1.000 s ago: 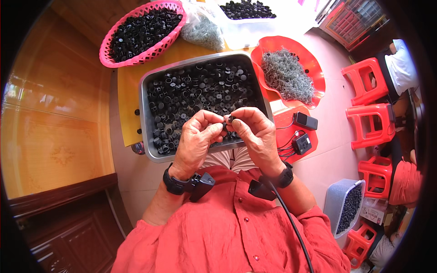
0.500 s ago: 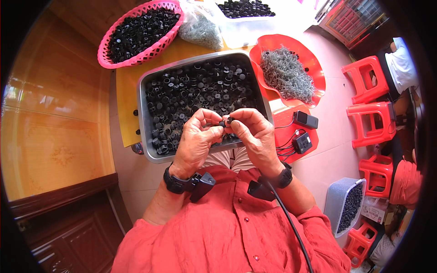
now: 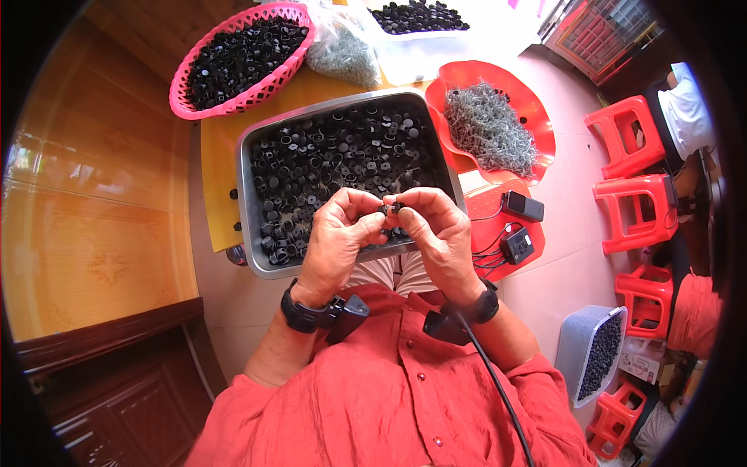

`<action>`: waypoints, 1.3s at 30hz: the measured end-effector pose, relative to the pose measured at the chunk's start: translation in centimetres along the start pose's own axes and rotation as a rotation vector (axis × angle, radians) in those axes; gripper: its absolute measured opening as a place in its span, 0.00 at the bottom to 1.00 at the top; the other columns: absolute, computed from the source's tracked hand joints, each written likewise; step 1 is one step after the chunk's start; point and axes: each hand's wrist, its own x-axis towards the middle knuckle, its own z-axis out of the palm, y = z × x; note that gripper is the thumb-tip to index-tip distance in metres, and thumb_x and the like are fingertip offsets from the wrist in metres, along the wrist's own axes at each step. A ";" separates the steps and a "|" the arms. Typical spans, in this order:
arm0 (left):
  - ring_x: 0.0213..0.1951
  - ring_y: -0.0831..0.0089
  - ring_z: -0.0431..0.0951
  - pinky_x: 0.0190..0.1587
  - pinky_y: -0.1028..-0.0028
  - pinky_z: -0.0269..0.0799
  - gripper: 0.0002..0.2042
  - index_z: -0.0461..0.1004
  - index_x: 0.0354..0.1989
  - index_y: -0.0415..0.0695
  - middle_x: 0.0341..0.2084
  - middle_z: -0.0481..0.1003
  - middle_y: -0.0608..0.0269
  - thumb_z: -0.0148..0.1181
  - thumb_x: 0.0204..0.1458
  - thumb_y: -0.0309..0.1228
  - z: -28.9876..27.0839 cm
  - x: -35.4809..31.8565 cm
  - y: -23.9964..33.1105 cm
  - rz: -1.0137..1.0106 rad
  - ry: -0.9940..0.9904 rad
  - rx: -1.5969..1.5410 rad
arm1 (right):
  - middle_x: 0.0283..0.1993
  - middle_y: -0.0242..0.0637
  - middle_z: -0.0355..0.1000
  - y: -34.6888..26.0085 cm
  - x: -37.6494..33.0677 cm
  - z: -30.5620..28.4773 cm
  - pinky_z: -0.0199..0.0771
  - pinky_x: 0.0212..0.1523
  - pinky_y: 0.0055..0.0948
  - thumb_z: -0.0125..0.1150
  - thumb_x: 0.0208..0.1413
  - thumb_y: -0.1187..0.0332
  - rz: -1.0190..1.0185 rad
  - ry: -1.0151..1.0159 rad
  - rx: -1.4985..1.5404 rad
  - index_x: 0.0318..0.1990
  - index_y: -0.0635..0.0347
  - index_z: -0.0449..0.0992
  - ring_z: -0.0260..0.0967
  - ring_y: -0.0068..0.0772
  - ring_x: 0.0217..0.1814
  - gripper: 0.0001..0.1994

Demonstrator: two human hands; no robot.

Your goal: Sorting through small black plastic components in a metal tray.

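Note:
Over the near edge of a metal tray (image 3: 261, 263), my two hands meet fingertip to fingertip. My left hand (image 3: 340, 237) is closed in a pinch on a small black plastic part (image 3: 384, 209). My right hand (image 3: 437, 233) pinches another small black piece (image 3: 398, 207) against it, with a bit of bright metal between the two. Their exact shapes are mostly hidden by my fingers. Beneath and beyond my hands, the tray holds many loose black plastic caps and rings (image 3: 342, 148).
A pink basket (image 3: 180, 82) of black parts, a clear bag (image 3: 342, 54) and a white tub (image 3: 405, 62) stand at the back. Right of the tray are a red dish (image 3: 545, 128) of metal screws, a red stool (image 3: 486, 233) with black devices, and other stools (image 3: 634, 210) near seated people.
My hands stay nearly in place, still pinching the small parts. The pieces have shifted slightly between the fingertips, and a little more bright metal shows.

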 end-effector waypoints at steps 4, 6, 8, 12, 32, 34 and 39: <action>0.37 0.80 0.76 0.39 0.82 0.72 0.08 0.71 0.41 0.38 0.36 0.75 0.63 0.58 0.52 0.22 0.4 0.1 -0.2 0.137 0.040 0.167 | 0.39 0.34 0.73 0.3 -0.2 -0.2 0.72 0.42 0.19 0.55 0.57 0.76 -0.053 0.007 -0.089 0.44 0.66 0.70 0.71 0.19 0.40 0.08; 0.36 0.80 0.76 0.40 0.82 0.73 0.09 0.71 0.41 0.38 0.36 0.75 0.63 0.58 0.51 0.21 0.5 0.1 -0.2 0.164 0.054 0.187 | 0.38 0.33 0.73 0.3 -0.2 -0.3 0.71 0.42 0.18 0.55 0.57 0.76 -0.036 0.025 -0.125 0.43 0.66 0.70 0.70 0.18 0.40 0.08; 0.35 0.81 0.75 0.39 0.82 0.73 0.11 0.71 0.43 0.38 0.35 0.76 0.63 0.60 0.50 0.20 0.5 0.1 -0.3 0.201 0.026 0.116 | 0.38 0.33 0.73 0.4 -0.2 -0.5 0.71 0.41 0.18 0.55 0.57 0.76 -0.033 0.028 -0.129 0.43 0.66 0.70 0.70 0.18 0.40 0.08; 0.34 0.82 0.75 0.39 0.82 0.73 0.13 0.72 0.44 0.37 0.34 0.76 0.64 0.60 0.49 0.20 0.3 0.0 -0.1 0.172 0.034 0.172 | 0.36 0.32 0.73 0.6 -0.3 -0.4 0.71 0.40 0.18 0.56 0.56 0.76 0.013 0.044 -0.126 0.42 0.66 0.71 0.70 0.17 0.39 0.07; 0.37 0.77 0.76 0.42 0.80 0.75 0.11 0.70 0.47 0.37 0.37 0.75 0.61 0.53 0.55 0.22 -1.9 0.5 0.3 -0.134 -0.151 -0.272 | 0.33 0.36 0.75 -0.5 0.2 -0.1 0.73 0.35 0.20 0.58 0.54 0.76 -0.015 0.081 -0.343 0.39 0.66 0.73 0.73 0.21 0.35 0.06; 0.37 0.77 0.76 0.42 0.80 0.75 0.11 0.70 0.47 0.37 0.37 0.75 0.61 0.53 0.55 0.22 -1.9 0.6 0.2 -0.144 -0.147 -0.280 | 0.33 0.36 0.75 -0.5 0.4 -0.2 0.73 0.35 0.20 0.59 0.53 0.76 -0.014 0.101 -0.339 0.39 0.67 0.74 0.73 0.21 0.35 0.07; 0.36 0.77 0.77 0.43 0.79 0.76 0.10 0.70 0.45 0.36 0.37 0.75 0.59 0.53 0.55 0.21 -2.0 0.6 0.1 -0.149 -0.153 -0.323 | 0.32 0.39 0.73 -1.0 0.9 -0.4 0.73 0.30 0.22 0.60 0.50 0.78 -0.193 0.006 -0.580 0.37 0.65 0.75 0.74 0.26 0.32 0.06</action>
